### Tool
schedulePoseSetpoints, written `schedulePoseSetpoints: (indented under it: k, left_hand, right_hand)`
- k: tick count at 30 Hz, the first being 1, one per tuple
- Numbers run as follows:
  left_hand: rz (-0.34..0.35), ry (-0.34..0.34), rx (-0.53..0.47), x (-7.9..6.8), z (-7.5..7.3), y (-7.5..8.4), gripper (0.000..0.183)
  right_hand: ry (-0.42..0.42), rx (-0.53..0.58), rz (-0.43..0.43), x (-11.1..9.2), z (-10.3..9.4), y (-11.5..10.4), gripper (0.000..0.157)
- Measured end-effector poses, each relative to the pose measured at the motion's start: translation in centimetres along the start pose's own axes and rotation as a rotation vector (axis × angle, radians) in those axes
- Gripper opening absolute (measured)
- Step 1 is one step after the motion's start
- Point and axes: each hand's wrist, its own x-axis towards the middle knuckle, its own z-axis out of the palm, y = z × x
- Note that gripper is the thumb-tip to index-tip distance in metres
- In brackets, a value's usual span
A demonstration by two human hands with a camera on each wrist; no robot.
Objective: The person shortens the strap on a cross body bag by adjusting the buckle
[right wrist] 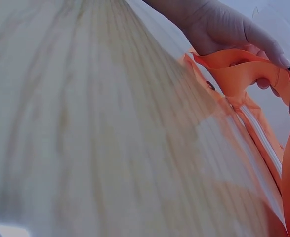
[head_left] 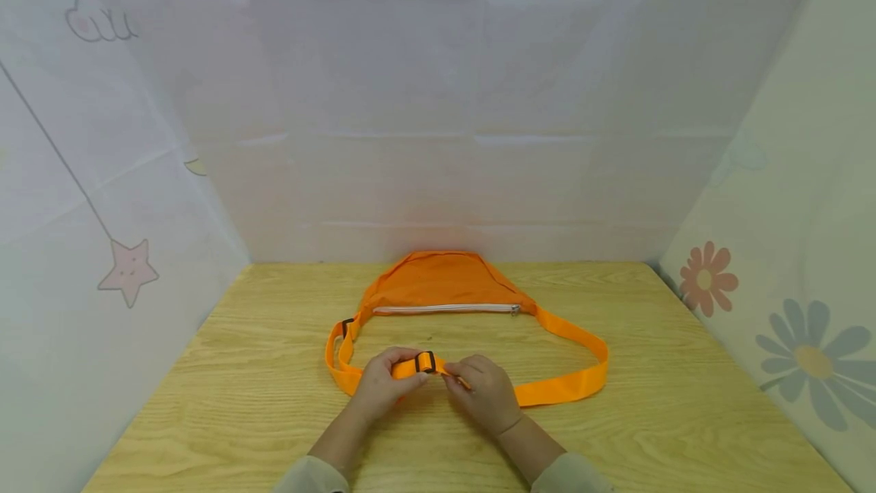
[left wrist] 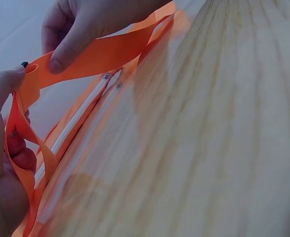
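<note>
Seen from the head camera, a person's left hand (head_left: 383,385) and right hand (head_left: 486,394) work close together but apart at the near side of an orange waist bag (head_left: 441,280), which lies at the far edge of a wooden table (head_left: 274,402). The left hand pinches the strap (head_left: 561,389) at a black buckle (head_left: 425,362); the right hand pinches it just beside. The strap curves from both ends of the bag, and a second buckle (head_left: 347,327) sits near the left end. A white zipper (head_left: 445,308) runs along the near edge. The bag looks light, soft and hardly fragile, likely to slide or fold under a tug; the flat strap seems limp and smooth, the buckle stiff. The surest hold appears to be the buckle's frame with the strap close beside it.

The left wrist camera reveals what the head view hides: a loop of strap around the left hand's curled fingers, and the right thumb flat on the strap. The buckle is a mere dark speck here.

The right wrist camera shows the left thumb on the buckle's dark edge, with only a sliver of the right hand at the frame's border, its full grip impossible to tell from there.
</note>
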Motion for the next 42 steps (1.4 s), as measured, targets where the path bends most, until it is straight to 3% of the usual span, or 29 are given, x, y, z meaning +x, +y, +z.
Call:
schedulePoseSetpoints:
  k: [4,20,27,30,35,37,39,42]
  left_hand:
    - [-0.009,0.000,-0.008,0.07,-0.03,-0.09,0.040]
    - [-0.018,-0.028,-0.007,0.28,-0.13,-0.27,0.040]
    - [-0.026,-0.048,-0.009,0.29,-0.18,-0.37,0.043]
    - [-0.032,-0.050,-0.025,0.24,-0.14,-0.28,0.043]
    - [-0.031,-0.036,-0.029,0.16,-0.04,-0.13,0.041]
    - [-0.026,-0.033,-0.027,0.14,-0.02,-0.09,0.040]
    - [-0.023,-0.032,-0.025,0.15,-0.01,-0.09,0.040]
    - [-0.022,-0.034,-0.025,0.18,-0.02,-0.11,0.040]
  right_hand:
    - [-0.015,-0.025,0.032,0.05,-0.18,-0.13,0.023]
    - [0.004,-0.067,0.008,0.23,-0.26,-0.32,0.026]
    - [0.009,-0.053,-0.031,0.11,-0.19,-0.10,0.005]
    - [0.008,-0.049,-0.031,0.08,-0.16,-0.12,0.005]
    - [-0.004,-0.046,-0.025,0.16,-0.11,-0.33,0.021]
    - [-0.007,-0.037,-0.024,0.18,-0.06,-0.39,0.018]
    - [-0.012,-0.033,-0.023,0.17,-0.02,-0.44,0.005]
    - [-0.013,-0.039,-0.019,0.09,0.04,-0.46,0.020]
